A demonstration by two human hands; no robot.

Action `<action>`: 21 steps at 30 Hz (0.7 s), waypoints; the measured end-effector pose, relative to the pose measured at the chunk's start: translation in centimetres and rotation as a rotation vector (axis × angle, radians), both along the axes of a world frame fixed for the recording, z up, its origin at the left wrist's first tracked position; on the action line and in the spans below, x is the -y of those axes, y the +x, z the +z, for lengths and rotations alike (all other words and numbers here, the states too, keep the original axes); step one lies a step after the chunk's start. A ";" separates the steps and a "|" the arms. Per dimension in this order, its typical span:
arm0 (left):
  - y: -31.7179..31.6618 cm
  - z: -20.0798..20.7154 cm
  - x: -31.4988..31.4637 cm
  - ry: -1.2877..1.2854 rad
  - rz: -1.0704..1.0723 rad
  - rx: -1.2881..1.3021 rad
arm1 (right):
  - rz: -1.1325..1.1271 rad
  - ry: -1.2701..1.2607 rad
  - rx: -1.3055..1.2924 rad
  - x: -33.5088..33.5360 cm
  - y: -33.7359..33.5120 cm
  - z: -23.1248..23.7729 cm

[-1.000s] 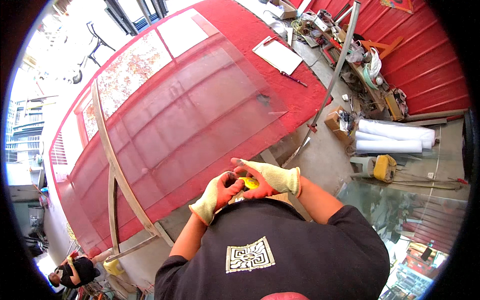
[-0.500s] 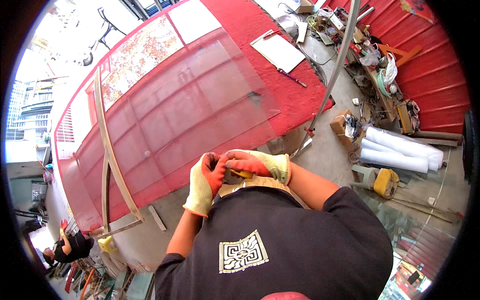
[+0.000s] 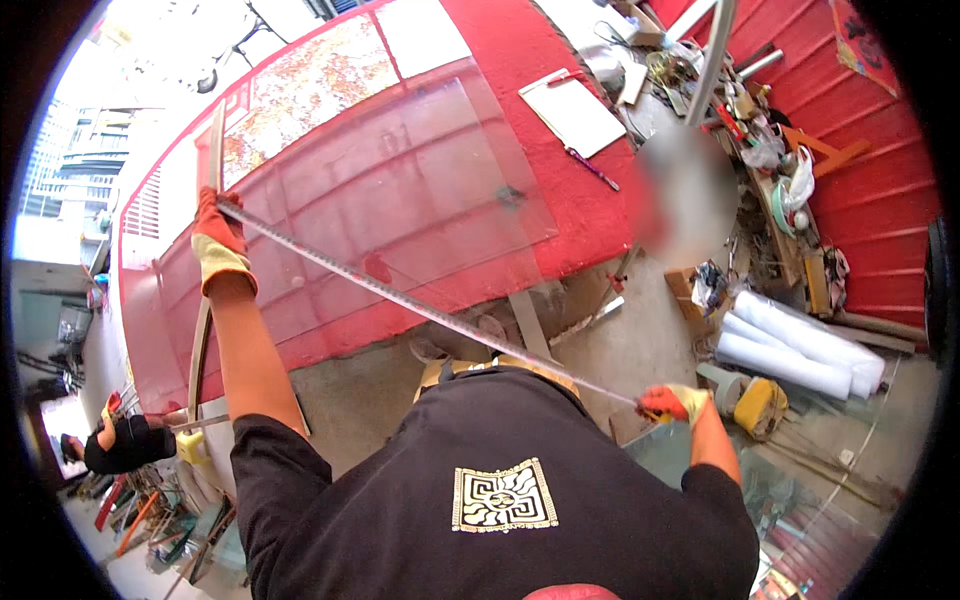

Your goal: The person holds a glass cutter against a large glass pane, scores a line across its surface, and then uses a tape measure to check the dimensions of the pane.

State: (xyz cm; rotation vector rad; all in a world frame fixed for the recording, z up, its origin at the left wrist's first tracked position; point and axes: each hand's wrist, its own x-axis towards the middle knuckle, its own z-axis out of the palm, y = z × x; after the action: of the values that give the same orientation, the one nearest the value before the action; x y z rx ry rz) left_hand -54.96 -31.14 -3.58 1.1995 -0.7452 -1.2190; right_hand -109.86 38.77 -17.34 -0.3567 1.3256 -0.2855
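A tape measure blade (image 3: 400, 298) is pulled out in a slanting line across the front of my body. My left hand (image 3: 222, 245), in a cream glove with an orange-red palm, closes on its far end beside a long wooden strip (image 3: 217, 150). Low on the right, my gloved right hand (image 3: 674, 403) is wrapped round the other end, where the tape's case is mostly hidden by the fingers. Under the blade lies a large clear glass sheet (image 3: 400, 190) on a red-covered table (image 3: 590, 225).
A clipboard with white paper (image 3: 575, 112) and a dark pen (image 3: 592, 168) lie on the table's right part. White wrapped rolls (image 3: 795, 350), a yellow-topped object (image 3: 760, 408) and clutter are on the right. Another person (image 3: 130, 440) is at the lower left.
My hands, together at my waist before, are now far apart, with the tape drawn out between them. The left went up and left over the table; the right went to the lower right.
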 end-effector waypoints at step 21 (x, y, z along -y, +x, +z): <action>-14.2 27.7 -27.5 -1.992 -0.628 0.670 | -0.428 -0.439 -0.033 14.3 1.9 -8.7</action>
State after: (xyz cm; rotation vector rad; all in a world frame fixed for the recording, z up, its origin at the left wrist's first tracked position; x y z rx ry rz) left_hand -69.13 -3.60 24.11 -0.4530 -2.1191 0.0208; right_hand -107.99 24.51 -26.04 -0.4421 1.3598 -0.9418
